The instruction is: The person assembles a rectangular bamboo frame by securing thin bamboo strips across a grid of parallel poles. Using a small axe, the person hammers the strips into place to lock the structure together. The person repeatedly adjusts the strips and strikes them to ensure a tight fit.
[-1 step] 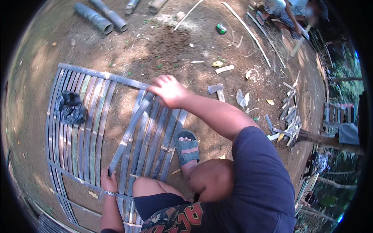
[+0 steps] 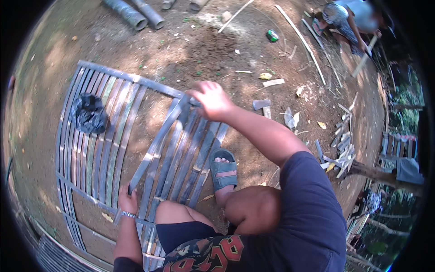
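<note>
A long dark bamboo slat lies aslant over a frame of parallel bamboo slats on the ground. Around its lower end, my left hand is closed. My right hand is at the upper end, by the frame's far crosspiece; its fingers curl over the slat there, partly hiding its tip. Several other slats, right of the held one, run side by side toward my knees. A crumpled black plastic bag rests on the frame's left part.
A hatchet lies beyond my sandalled foot. Bamboo offcuts are heaped at the right. Thick bamboo poles, long strips and a green tape measure lie farther off. Another person crouches at the top right, holding a pale strip.
The whole view has shifted slightly, so the ground things appear a little higher and farther right. Both hands keep their hold on the slat, which has hardly moved against the frame.
</note>
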A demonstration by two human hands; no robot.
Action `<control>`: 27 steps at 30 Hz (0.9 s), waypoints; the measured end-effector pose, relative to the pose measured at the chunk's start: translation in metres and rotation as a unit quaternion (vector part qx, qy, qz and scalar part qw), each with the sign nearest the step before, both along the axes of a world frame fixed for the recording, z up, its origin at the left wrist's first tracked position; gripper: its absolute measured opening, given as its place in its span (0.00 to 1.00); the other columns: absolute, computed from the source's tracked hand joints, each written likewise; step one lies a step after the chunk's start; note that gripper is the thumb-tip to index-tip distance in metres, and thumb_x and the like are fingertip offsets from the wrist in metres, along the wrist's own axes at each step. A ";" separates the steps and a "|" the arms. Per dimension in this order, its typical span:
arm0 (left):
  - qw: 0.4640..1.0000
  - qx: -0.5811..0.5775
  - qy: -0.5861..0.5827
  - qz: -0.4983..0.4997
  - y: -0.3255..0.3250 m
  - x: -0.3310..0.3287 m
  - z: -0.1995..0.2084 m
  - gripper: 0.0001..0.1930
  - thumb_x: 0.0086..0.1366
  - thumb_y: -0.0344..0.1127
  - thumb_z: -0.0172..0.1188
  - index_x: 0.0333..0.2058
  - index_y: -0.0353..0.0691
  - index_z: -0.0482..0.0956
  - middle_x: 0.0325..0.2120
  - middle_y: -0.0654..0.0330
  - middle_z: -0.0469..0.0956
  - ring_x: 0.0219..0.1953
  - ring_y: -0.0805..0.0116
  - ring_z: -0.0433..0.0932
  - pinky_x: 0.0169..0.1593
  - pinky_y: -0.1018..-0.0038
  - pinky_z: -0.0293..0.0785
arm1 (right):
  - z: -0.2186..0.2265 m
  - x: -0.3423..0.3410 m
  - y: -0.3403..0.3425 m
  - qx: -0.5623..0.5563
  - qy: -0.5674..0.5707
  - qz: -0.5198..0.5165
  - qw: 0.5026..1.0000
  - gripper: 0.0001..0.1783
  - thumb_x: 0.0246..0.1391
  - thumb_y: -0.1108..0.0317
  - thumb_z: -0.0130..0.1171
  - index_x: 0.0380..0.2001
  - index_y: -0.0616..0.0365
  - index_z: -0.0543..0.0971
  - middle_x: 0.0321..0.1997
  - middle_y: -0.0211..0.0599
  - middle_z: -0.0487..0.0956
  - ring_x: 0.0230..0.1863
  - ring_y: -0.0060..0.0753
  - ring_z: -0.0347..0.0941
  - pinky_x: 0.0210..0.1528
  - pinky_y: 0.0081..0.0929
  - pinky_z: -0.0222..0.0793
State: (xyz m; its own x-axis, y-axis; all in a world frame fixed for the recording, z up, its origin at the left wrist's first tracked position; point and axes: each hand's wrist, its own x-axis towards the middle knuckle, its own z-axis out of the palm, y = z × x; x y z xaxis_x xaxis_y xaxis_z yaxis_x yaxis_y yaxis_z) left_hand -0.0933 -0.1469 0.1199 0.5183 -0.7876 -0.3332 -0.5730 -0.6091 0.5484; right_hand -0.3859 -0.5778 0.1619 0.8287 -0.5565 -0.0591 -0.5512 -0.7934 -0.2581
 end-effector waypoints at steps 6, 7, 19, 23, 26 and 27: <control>0.999 -0.037 -0.018 0.028 -0.031 0.034 -0.047 0.19 0.59 0.26 0.66 0.51 0.36 0.81 0.43 0.45 0.79 0.48 0.43 0.79 0.54 0.60 0.75 | -0.019 -0.077 0.026 0.061 0.064 -0.116 0.989 0.36 0.49 0.66 0.69 0.64 0.48 0.71 0.65 0.48 0.68 0.66 0.55 0.65 0.69 0.48 0.64; 0.998 -0.044 -0.027 0.023 -0.035 0.038 -0.046 0.20 0.59 0.26 0.66 0.51 0.36 0.81 0.43 0.45 0.79 0.48 0.43 0.79 0.55 0.60 0.75 | -0.021 -0.091 0.035 0.083 0.087 -0.113 0.986 0.37 0.50 0.65 0.69 0.65 0.48 0.71 0.65 0.49 0.68 0.66 0.55 0.64 0.69 0.48 0.64; 0.993 0.015 -0.010 0.113 -0.006 0.042 -0.079 0.22 0.62 0.32 0.67 0.56 0.41 0.80 0.59 0.43 0.77 0.66 0.42 0.70 0.69 0.60 0.66 | -0.039 -0.184 0.093 0.194 0.167 -0.203 0.945 0.38 0.50 0.67 0.70 0.65 0.50 0.69 0.62 0.55 0.68 0.64 0.62 0.65 0.67 0.48 0.66; 0.990 0.001 -0.012 0.141 -0.006 0.042 -0.083 0.23 0.61 0.30 0.69 0.56 0.41 0.80 0.57 0.44 0.77 0.67 0.43 0.70 0.69 0.60 0.65 | -0.047 -0.189 0.088 0.189 0.133 -0.189 0.954 0.37 0.51 0.66 0.70 0.65 0.51 0.69 0.61 0.55 0.68 0.64 0.63 0.65 0.67 0.49 0.65; 0.992 -0.008 0.000 0.129 -0.010 0.042 -0.077 0.24 0.59 0.29 0.69 0.56 0.40 0.80 0.54 0.46 0.78 0.64 0.43 0.72 0.68 0.60 0.67 | -0.053 -0.191 0.083 0.185 0.122 -0.162 0.961 0.37 0.51 0.66 0.70 0.64 0.51 0.69 0.61 0.55 0.68 0.63 0.63 0.65 0.66 0.49 0.65; 0.991 -0.014 -0.002 0.135 -0.010 0.041 -0.078 0.24 0.59 0.28 0.70 0.55 0.40 0.80 0.53 0.46 0.78 0.63 0.43 0.72 0.68 0.60 0.67 | -0.054 -0.191 0.083 0.186 0.129 -0.167 0.960 0.37 0.51 0.66 0.70 0.64 0.51 0.69 0.61 0.54 0.68 0.64 0.63 0.65 0.66 0.49 0.65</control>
